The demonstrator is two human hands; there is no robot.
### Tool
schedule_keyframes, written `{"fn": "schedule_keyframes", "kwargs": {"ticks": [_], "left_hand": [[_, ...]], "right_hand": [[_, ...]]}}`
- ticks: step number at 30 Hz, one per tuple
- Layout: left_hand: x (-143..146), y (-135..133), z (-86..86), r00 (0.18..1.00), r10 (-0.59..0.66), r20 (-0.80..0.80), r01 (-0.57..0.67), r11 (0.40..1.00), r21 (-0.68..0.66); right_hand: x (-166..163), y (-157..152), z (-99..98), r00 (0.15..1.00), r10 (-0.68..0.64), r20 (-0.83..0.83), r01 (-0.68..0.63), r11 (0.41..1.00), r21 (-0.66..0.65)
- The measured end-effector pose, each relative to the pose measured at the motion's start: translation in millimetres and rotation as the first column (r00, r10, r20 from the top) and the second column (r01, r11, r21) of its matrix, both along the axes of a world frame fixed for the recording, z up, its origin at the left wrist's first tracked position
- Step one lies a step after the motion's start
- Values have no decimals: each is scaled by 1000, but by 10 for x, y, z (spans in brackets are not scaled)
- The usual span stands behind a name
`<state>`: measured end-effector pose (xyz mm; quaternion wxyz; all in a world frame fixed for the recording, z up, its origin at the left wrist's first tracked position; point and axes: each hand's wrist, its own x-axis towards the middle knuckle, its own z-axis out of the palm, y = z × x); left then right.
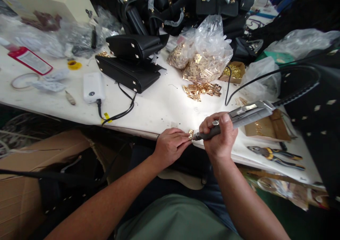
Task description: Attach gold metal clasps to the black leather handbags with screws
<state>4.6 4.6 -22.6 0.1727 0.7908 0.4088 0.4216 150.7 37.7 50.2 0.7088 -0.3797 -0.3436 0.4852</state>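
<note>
My right hand (220, 139) is wrapped round a corded electric screwdriver (248, 112), its tip pointing left and down. At the table's front edge, my left hand (172, 144) pinches a small gold metal clasp (191, 133) between its fingertips. The screwdriver's tip meets the clasp or sits right beside it; the exact contact is too small to tell. Beyond the hands lies a loose pile of gold clasps (203, 90). Behind it stands a clear plastic bag (205, 62) full of similar gold pieces.
Two black handbags (130, 73) lie stacked at the middle left, near a white power adapter (93, 87) with a black cable. Pliers (276, 155) and an open cardboard box (271, 126) are on the right. The screwdriver's cord (297, 68) loops across the right side.
</note>
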Motion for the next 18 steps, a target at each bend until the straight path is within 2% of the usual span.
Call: {"fn": "schedule_keyframes", "kwargs": {"ticks": [18], "left_hand": [[-16,-1,1,999,-24,-36,24,1000,7]], "right_hand": [[16,-23,14,1000,13,19,-14,998,61]]}}
